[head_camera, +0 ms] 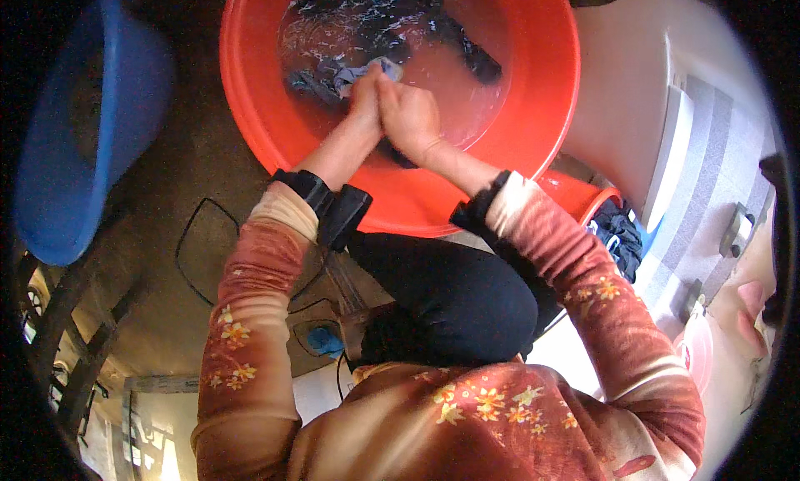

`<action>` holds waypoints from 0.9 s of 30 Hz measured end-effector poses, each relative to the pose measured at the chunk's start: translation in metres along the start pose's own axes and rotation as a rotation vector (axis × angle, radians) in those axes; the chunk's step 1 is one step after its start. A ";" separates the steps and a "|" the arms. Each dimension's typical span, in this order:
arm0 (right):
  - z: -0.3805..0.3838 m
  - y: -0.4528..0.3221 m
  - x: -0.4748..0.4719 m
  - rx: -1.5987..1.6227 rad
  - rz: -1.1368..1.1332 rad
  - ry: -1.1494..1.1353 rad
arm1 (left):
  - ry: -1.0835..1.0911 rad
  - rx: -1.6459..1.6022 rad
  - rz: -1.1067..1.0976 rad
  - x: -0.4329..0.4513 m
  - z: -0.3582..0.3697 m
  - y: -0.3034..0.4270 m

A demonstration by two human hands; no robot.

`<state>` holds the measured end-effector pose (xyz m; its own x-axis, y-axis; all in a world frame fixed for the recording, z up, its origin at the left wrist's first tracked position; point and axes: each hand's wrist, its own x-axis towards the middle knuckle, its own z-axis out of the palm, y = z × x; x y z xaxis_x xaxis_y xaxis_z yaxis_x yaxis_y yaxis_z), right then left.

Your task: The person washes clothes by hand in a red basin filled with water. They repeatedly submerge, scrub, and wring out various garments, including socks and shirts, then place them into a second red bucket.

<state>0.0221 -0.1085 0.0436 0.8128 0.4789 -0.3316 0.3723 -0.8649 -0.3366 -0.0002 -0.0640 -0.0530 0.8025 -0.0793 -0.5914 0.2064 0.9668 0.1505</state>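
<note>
A large red plastic basin (pixel 537 125) holds water and soaking cloth. My left hand (pixel 364 97) and my right hand (pixel 409 115) are pressed together above the water near the basin's middle. A light grey-blue wet cloth (pixel 350 75) is bunched at their fingertips, gripped between them. Dark wet clothing (pixel 387 19) lies in the water beyond my hands, and a dark strip of it (pixel 480 62) reaches to the right. The fingers are partly hidden by the backs of my hands.
A blue plastic tub (pixel 131 106) stands at the left. Right of the basin are a white appliance-like surface (pixel 619 94), a smaller red container (pixel 575 197) and a heap of dark clothes (pixel 615 234). A thin black cable (pixel 181 250) lies on the floor at the left.
</note>
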 end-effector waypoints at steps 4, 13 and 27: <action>0.004 0.014 0.012 -0.072 0.180 0.019 | 0.382 0.172 0.011 0.006 0.000 -0.009; -0.009 -0.011 0.010 -0.036 0.127 0.083 | 0.340 0.130 0.083 0.005 0.000 -0.002; -0.009 0.071 0.018 1.210 0.651 -0.109 | 0.319 0.041 0.110 -0.016 0.033 0.023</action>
<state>0.0673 -0.1627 0.0211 0.6288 0.0995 -0.7712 -0.7218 -0.2943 -0.6264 0.0099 -0.0490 -0.0134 0.6066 0.1111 -0.7872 0.1557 0.9544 0.2547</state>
